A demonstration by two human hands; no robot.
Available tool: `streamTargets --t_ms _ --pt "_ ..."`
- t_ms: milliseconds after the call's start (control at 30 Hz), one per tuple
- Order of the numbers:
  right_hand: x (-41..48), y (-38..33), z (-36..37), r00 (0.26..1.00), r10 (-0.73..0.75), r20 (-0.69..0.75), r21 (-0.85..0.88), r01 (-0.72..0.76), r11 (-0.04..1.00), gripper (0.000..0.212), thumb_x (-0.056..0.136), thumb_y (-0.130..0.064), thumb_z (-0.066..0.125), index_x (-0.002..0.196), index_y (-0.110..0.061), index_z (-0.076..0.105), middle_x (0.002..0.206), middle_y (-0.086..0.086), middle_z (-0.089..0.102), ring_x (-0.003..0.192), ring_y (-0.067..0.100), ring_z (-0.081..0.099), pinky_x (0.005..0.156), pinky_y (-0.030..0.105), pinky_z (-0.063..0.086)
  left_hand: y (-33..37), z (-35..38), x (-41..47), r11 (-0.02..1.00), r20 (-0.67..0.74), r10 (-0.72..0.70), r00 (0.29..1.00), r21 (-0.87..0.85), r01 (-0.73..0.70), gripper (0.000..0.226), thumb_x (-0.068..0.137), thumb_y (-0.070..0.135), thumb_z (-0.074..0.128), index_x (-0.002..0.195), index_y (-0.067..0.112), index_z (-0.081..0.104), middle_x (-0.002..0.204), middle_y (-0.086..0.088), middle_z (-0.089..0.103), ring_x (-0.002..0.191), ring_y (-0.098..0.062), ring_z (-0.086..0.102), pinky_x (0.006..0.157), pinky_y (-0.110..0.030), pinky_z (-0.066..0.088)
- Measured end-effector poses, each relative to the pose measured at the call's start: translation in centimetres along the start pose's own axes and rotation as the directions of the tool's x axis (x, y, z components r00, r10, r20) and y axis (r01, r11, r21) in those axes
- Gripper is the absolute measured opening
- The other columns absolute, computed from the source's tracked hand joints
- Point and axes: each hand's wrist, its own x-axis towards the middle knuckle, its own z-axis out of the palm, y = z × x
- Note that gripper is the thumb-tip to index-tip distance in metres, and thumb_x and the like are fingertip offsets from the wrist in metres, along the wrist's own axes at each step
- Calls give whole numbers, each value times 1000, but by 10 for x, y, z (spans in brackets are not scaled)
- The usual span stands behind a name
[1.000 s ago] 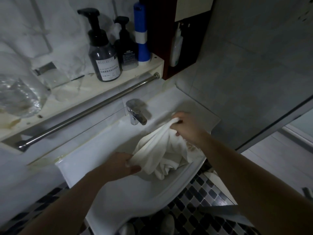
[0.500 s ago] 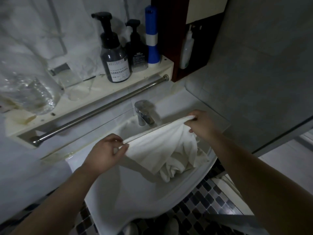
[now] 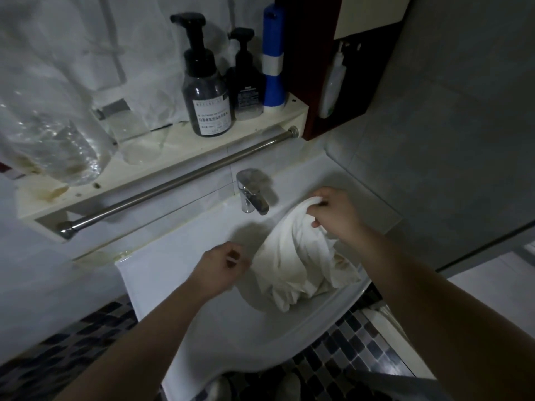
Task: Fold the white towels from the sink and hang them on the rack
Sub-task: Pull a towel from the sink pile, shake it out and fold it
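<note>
The white towels (image 3: 292, 264) lie bunched in the sink (image 3: 202, 328), right of centre. The right hand (image 3: 335, 214) grips their top corner in curled fingers, beside the faucet (image 3: 252, 195). The left hand (image 3: 220, 270) is blurred, with its fingers curled by the cloth's left edge; I cannot tell whether it holds the cloth. At top centre, the print on the pump bottle (image 3: 207, 91) label is too small to read.

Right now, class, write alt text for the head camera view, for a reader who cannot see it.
A person's right hand grips one end of a crumpled white towel lying in a white sink beside the faucet; the left hand hovers curled at its edge, grip unclear. Above, a bare metal towel rail runs under a shelf of pump bottles.
</note>
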Motion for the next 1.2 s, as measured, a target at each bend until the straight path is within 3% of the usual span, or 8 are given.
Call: streamTargets --t_ms 233,467,633,767,900,1000,1067,1200 --pt "-1 -3 13 1000 -13 -8 113 14 993 31 74 -8 63 69 -37 72 57 -12 66 50 15 70 45 21 50 36 43 3 984 86 -72 994 -158 85 30 86 42 74 112 32 63 98 16 67 82 5 62 61 -4 42" --pt "8 -4 -2 993 4 -120 207 21 978 25 71 -14 67 69 -38 73 63 -12 70 53 13 71 47 21 52 21 30 11 966 -74 -230 970 103 237 19 89 17 52 92 16 71 90 -12 72 86 -33 67 70 -30 51" --pt "15 11 -19 976 84 -202 222 -38 974 40 75 -5 68 63 -44 72 60 -9 69 52 8 70 48 21 55 6 -11 7 862 48 -397 917 -324 390 14 89 20 62 94 19 75 68 -7 73 57 -21 67 43 -22 43" --pt "21 19 -21 951 209 -229 307 -133 942 33 79 1 73 68 -29 62 68 -1 65 41 8 64 46 24 54 15 -44 8 689 192 -193 962 -672 272 27 95 0 59 94 16 81 95 -12 78 80 -25 76 61 -24 59" --pt "23 7 -21 943 227 -242 323 -143 936 31 81 1 71 71 -27 62 72 0 66 44 8 65 48 24 56 20 -59 5 680 216 -87 973 -701 217 25 96 -3 56 83 -6 77 100 -28 70 93 -39 73 75 -27 61" --pt "26 -1 -24 933 275 -233 325 -192 926 14 85 1 67 87 -13 67 78 4 69 39 2 62 47 20 54 20 -61 -3 943 162 89 983 -330 -31 19 82 29 80 87 11 79 88 -8 75 81 -18 72 72 -24 54" --pt "27 -4 -27 935 268 -231 333 -183 925 17 85 2 67 98 -9 68 78 5 67 39 1 60 42 16 48 22 -59 -6 980 45 197 979 -34 -195 15 73 29 86 87 31 80 78 10 76 71 -4 67 68 -22 50" --pt "23 -10 -31 920 314 -233 478 -173 861 28 87 3 67 114 -6 67 92 12 64 61 17 63 63 29 59 31 -60 -2 968 -232 115 966 -190 -161 23 89 26 75 67 18 75 60 3 72 56 -1 67 64 -23 54"
